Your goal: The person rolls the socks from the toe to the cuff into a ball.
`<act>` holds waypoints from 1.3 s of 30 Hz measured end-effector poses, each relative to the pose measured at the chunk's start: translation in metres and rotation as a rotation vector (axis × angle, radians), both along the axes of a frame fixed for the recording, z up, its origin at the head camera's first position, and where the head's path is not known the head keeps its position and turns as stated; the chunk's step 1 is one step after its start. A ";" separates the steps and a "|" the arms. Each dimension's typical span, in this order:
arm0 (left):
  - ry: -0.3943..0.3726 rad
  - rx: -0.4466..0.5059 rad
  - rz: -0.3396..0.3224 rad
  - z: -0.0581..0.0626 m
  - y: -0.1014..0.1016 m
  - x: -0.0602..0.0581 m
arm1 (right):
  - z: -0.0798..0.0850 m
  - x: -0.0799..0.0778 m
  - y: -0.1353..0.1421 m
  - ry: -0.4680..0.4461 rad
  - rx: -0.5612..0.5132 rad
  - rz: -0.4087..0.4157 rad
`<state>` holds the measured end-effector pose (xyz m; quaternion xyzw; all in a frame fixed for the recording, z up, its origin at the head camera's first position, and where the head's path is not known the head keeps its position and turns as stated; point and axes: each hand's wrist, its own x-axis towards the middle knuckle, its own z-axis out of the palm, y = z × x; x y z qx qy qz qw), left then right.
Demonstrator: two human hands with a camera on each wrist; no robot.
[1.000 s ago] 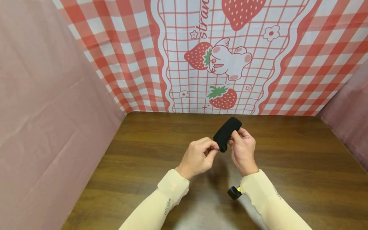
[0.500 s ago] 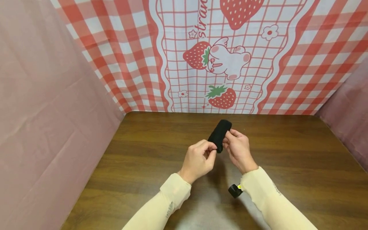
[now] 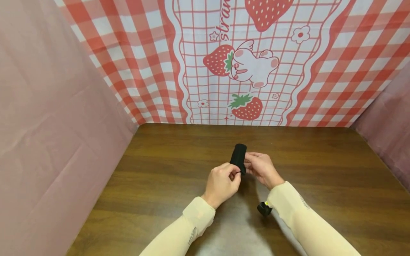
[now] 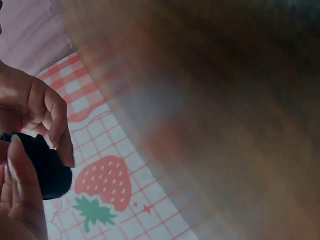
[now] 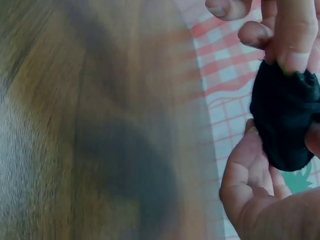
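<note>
Both hands hold a small black fabric roll (image 3: 238, 155) above the middle of the wooden table. My left hand (image 3: 221, 184) pinches its near lower end between thumb and forefinger. From the right side, my right hand (image 3: 262, 170) grips it along its edge, with the fingers partly hidden behind it. The roll stands nearly upright in the head view, tilted slightly left at the base. Close up in the right wrist view, the black fabric (image 5: 284, 117) looks soft, with a rounded end and bunched folds. The left wrist view shows its dark rounded end (image 4: 54, 172) between the fingers.
A brown wood-grain table (image 3: 153, 177) lies beneath the hands. Behind it hangs a red-and-white checked strawberry cloth (image 3: 205, 81), with pink fabric (image 3: 64, 124) on the left. A small black device (image 3: 264, 209) sticks out below the right sleeve (image 3: 288, 199).
The black fabric roll has moved left and nearer the person, turning more upright. My right hand has moved left and down with it; my left hand has shifted slightly down.
</note>
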<state>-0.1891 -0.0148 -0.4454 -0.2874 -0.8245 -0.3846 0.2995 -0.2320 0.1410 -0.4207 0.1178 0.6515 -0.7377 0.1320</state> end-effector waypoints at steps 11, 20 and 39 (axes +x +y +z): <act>-0.191 -0.190 0.105 -0.013 0.008 0.002 | -0.027 -0.009 0.006 -0.125 0.110 0.045; -0.378 -0.313 0.131 -0.011 0.013 -0.001 | -0.030 -0.007 0.011 -0.153 0.107 0.067; -0.522 -0.408 0.175 -0.011 0.022 -0.004 | -0.041 -0.014 0.011 -0.153 0.255 0.069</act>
